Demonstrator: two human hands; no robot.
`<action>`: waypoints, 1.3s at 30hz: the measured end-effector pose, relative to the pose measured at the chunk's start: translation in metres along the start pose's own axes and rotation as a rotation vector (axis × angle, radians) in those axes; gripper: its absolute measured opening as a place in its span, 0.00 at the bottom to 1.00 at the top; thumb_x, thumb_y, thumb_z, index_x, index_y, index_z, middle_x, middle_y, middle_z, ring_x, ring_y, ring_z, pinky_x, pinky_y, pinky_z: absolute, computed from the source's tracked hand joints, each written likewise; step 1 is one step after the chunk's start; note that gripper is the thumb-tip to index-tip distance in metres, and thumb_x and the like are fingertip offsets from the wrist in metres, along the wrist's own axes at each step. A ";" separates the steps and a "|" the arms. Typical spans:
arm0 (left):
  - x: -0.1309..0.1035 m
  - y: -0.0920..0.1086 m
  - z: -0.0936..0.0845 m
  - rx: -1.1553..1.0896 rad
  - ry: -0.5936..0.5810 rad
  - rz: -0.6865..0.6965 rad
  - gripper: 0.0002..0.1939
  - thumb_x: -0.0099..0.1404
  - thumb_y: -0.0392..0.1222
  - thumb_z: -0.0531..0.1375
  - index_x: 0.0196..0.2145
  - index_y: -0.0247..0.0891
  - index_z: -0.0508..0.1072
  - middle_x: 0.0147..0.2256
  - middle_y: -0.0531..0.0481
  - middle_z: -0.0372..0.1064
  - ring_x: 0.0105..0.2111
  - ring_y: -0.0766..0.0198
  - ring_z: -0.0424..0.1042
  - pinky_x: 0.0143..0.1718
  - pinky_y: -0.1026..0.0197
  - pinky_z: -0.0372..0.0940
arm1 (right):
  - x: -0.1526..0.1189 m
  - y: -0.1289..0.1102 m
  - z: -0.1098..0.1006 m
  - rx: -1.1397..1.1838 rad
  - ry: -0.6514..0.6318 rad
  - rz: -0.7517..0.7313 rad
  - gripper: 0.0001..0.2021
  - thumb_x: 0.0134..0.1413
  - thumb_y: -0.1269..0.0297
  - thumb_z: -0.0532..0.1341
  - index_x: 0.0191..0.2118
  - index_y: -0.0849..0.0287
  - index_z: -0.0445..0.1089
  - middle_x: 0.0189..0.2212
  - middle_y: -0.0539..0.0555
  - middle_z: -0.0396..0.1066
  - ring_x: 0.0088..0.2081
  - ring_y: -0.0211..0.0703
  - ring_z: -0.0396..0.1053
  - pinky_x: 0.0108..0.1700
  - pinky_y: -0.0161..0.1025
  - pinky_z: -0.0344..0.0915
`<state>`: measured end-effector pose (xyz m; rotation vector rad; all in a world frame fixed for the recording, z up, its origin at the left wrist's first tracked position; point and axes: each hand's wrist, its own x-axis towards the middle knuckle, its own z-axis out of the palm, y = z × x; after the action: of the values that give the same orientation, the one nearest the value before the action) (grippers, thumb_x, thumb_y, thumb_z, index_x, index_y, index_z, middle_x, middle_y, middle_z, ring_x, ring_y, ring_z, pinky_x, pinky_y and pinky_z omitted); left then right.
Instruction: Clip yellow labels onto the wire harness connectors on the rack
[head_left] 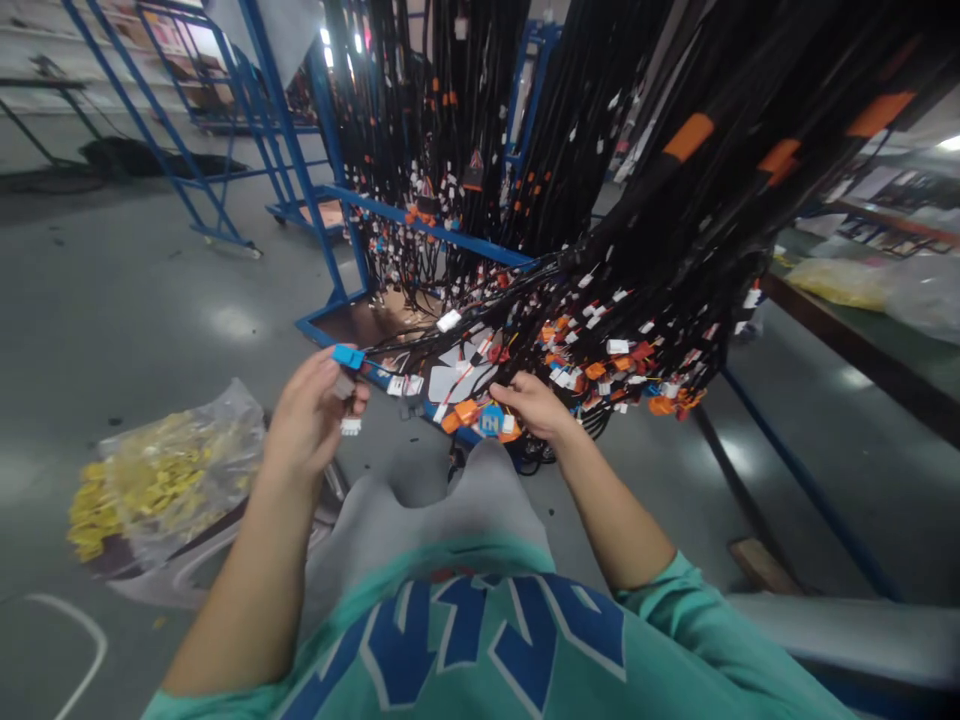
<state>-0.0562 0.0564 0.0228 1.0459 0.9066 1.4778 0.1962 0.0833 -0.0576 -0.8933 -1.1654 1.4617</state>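
Observation:
My left hand (311, 405) is closed around a blue connector (348, 357) at the end of a black cable running to the hanging wire harnesses (652, 230). White connectors (350, 426) hang just below its fingers. My right hand (536, 405) is closed among the wire ends, thumb and fingers pinching by some wires (480, 365); what exactly lies between the fingertips is too small to make out. Orange connectors (460, 415) and a round blue piece (491, 420) sit close to the right hand. More white and orange connectors dangle on the harness ends beyond it.
A blue metal rack (330, 230) carries the bundled harnesses ahead of me. At left, a clear plastic bag of yellow parts (169, 470) rests at a low surface. Dark and blue rails (862, 350) run along the right. Another blue frame (217, 130) stands farther back.

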 end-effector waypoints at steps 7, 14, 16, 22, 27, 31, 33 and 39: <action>0.002 -0.017 0.000 0.003 -0.069 -0.121 0.20 0.50 0.49 0.64 0.38 0.35 0.68 0.27 0.51 0.72 0.21 0.67 0.71 0.18 0.68 0.64 | 0.001 -0.009 0.030 0.362 -0.128 0.168 0.08 0.38 0.71 0.65 0.22 0.62 0.63 0.18 0.50 0.68 0.20 0.34 0.66 0.22 0.29 0.67; 0.002 -0.022 -0.004 -0.024 -0.075 -0.133 0.18 0.51 0.47 0.63 0.37 0.33 0.69 0.27 0.50 0.72 0.21 0.66 0.71 0.18 0.67 0.64 | -0.001 -0.013 0.037 0.330 -0.150 0.149 0.10 0.43 0.69 0.65 0.22 0.62 0.61 0.16 0.48 0.66 0.18 0.33 0.65 0.21 0.29 0.67; 0.002 -0.022 -0.009 -0.045 -0.103 -0.114 0.16 0.51 0.47 0.62 0.35 0.33 0.69 0.27 0.50 0.72 0.20 0.66 0.70 0.17 0.68 0.63 | -0.005 -0.013 0.034 0.263 -0.136 0.105 0.10 0.40 0.67 0.67 0.23 0.62 0.64 0.18 0.48 0.67 0.21 0.33 0.66 0.26 0.29 0.68; -0.006 -0.010 -0.025 -0.094 -0.183 -0.084 0.15 0.48 0.48 0.64 0.31 0.36 0.72 0.25 0.51 0.71 0.18 0.68 0.66 0.14 0.67 0.61 | -0.019 -0.027 -0.004 -0.212 -0.160 -0.093 0.23 0.35 0.58 0.71 0.41 0.60 0.70 0.42 0.54 0.72 0.46 0.45 0.68 0.52 0.42 0.64; -0.013 -0.006 -0.033 0.257 -0.327 -0.119 0.19 0.49 0.51 0.64 0.37 0.37 0.73 0.25 0.48 0.72 0.23 0.61 0.70 0.21 0.63 0.65 | -0.018 -0.063 -0.023 -0.090 0.016 -0.417 0.32 0.37 0.46 0.68 0.49 0.55 0.64 0.53 0.56 0.64 0.55 0.49 0.61 0.58 0.49 0.58; -0.010 -0.002 -0.021 0.818 -0.355 0.104 0.25 0.50 0.57 0.61 0.41 0.38 0.73 0.48 0.40 0.69 0.48 0.49 0.68 0.48 0.50 0.64 | 0.001 -0.082 -0.003 -0.009 0.187 -0.414 0.30 0.38 0.42 0.65 0.46 0.53 0.63 0.52 0.54 0.66 0.56 0.48 0.61 0.60 0.50 0.57; -0.008 0.002 0.000 0.989 -0.315 0.292 0.32 0.50 0.60 0.60 0.48 0.38 0.69 0.54 0.40 0.63 0.55 0.48 0.62 0.55 0.46 0.56 | 0.010 -0.087 0.017 0.029 0.197 -0.409 0.31 0.37 0.42 0.65 0.45 0.53 0.61 0.52 0.52 0.65 0.56 0.47 0.61 0.61 0.49 0.55; 0.015 0.011 0.077 1.319 0.006 0.647 0.54 0.43 0.57 0.66 0.60 0.26 0.50 0.58 0.25 0.52 0.59 0.39 0.52 0.56 0.39 0.51 | 0.016 -0.108 0.080 -0.004 -0.068 -0.444 0.28 0.48 0.46 0.58 0.52 0.52 0.53 0.55 0.52 0.61 0.52 0.42 0.64 0.54 0.46 0.65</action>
<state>0.0122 0.0701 0.0607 2.4553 1.7143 1.2643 0.1451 0.0837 0.0681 -0.5427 -1.3183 1.1324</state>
